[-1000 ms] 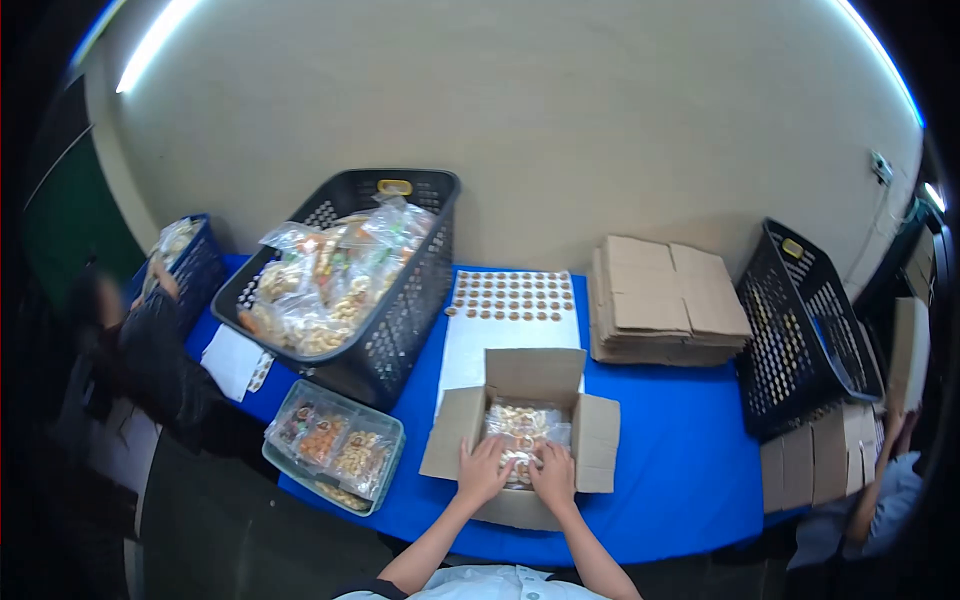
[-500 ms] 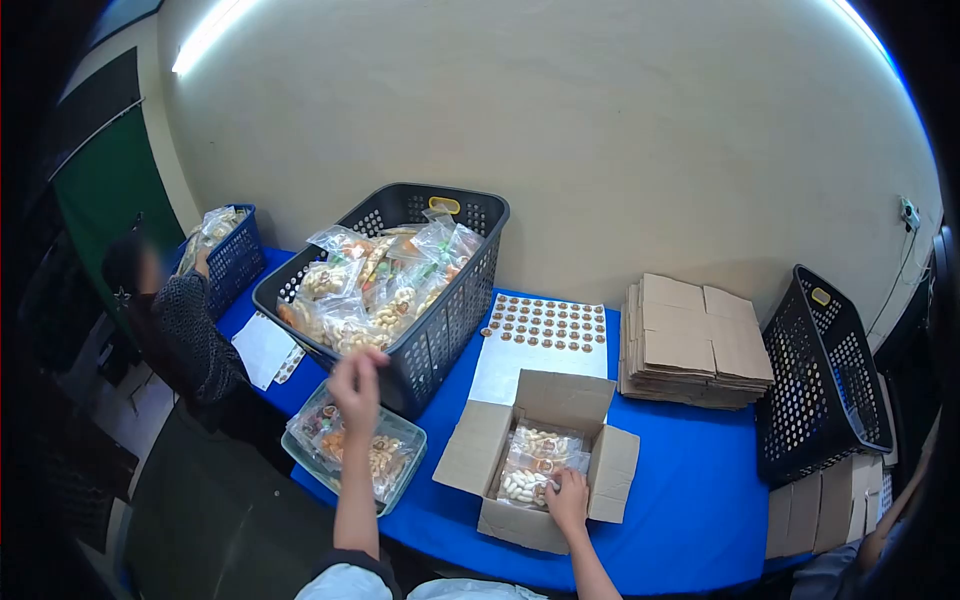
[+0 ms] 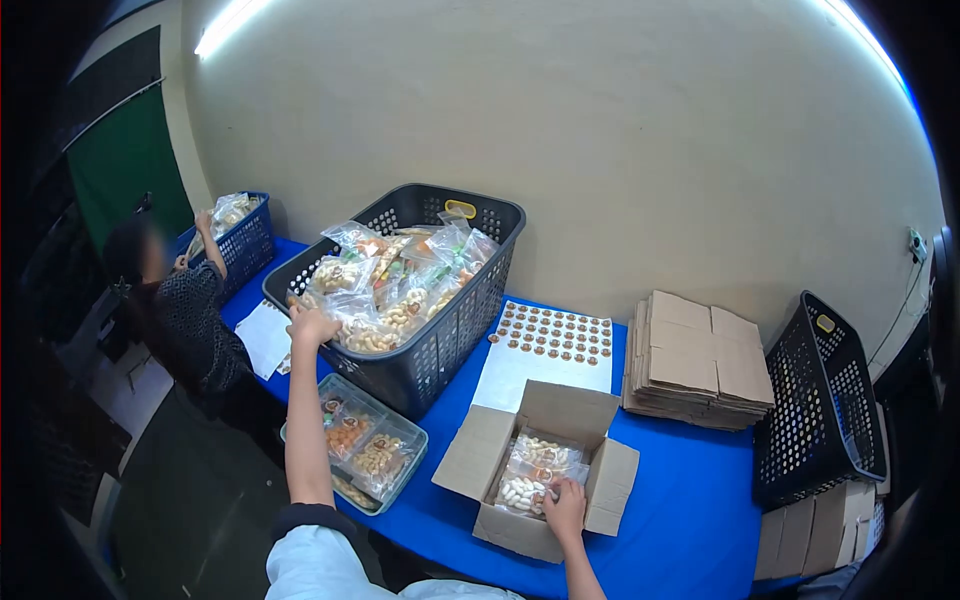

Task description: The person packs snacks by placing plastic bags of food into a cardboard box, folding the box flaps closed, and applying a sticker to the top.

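My left hand (image 3: 314, 326) reaches over the near left rim of the large dark basket (image 3: 458, 345), its fingers curled on a clear snack packet (image 3: 299, 299) at the edge of the pile. Inside that basket lie several clear bags of pale and orange snacks (image 3: 408, 305). My right hand (image 3: 566, 506) is in the open cardboard box (image 3: 518, 532), fingers closed on the right side of a packet of white, nut-like pieces (image 3: 522, 493). Behind it in the box lies another packet of pale snacks (image 3: 545, 452).
A clear tub (image 3: 412, 462) of snack packets stands left of the box. Behind the box lies a sheet of round stickers (image 3: 555, 333). Flattened cartons (image 3: 690, 350) and another dark basket (image 3: 812, 400) stand right. At left, a person (image 3: 190, 320) works at a blue basket (image 3: 245, 250).
My left hand has moved left from over the tub to the large basket's left rim. My right hand stays on the packet in the box. The other person's arm has risen.
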